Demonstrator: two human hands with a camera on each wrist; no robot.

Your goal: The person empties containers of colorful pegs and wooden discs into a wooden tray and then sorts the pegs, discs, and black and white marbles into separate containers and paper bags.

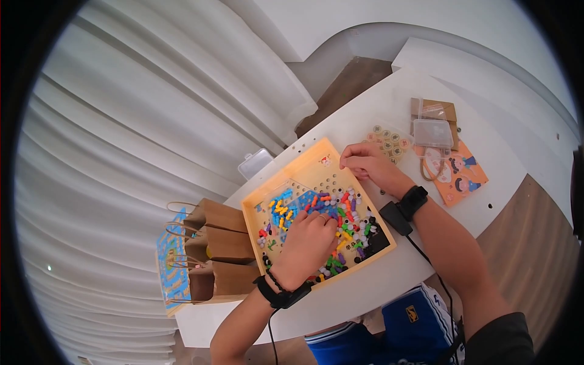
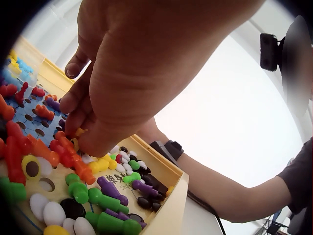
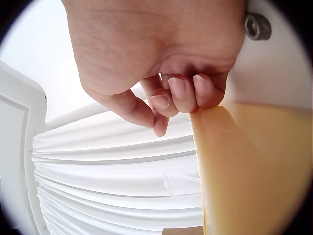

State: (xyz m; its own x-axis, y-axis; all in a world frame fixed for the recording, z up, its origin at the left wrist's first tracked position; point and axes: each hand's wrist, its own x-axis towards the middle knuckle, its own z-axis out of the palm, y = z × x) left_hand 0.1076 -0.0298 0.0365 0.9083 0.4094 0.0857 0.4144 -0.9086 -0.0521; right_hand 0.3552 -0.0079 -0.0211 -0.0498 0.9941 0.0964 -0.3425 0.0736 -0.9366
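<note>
A shallow wooden tray [image 1: 359, 266] sits on the white table, strewn with colourful pegs and black and white pieces around a blue board with holes [image 2: 34, 117]. My left hand [image 1: 310, 240] is down among the pegs at the board's edge. Its thumb and fingertips pinch a small yellow peg [image 2: 75, 143], mostly hidden by the fingers. Orange pegs [image 2: 78, 164] lie just below these fingers. Over the tray's right rim is my right hand [image 1: 374, 167]; its loosely curled fingers [image 3: 183, 93] touch the rim, with nothing seen in them.
Brown paper bags [image 1: 225, 243] stand left of the tray. A small clear box [image 1: 255, 163] lies behind it. To the right are round wooden discs [image 1: 389, 143], a clear plastic case [image 1: 433, 132] and an orange picture sheet [image 1: 465, 182]. Cables trail from both wrists.
</note>
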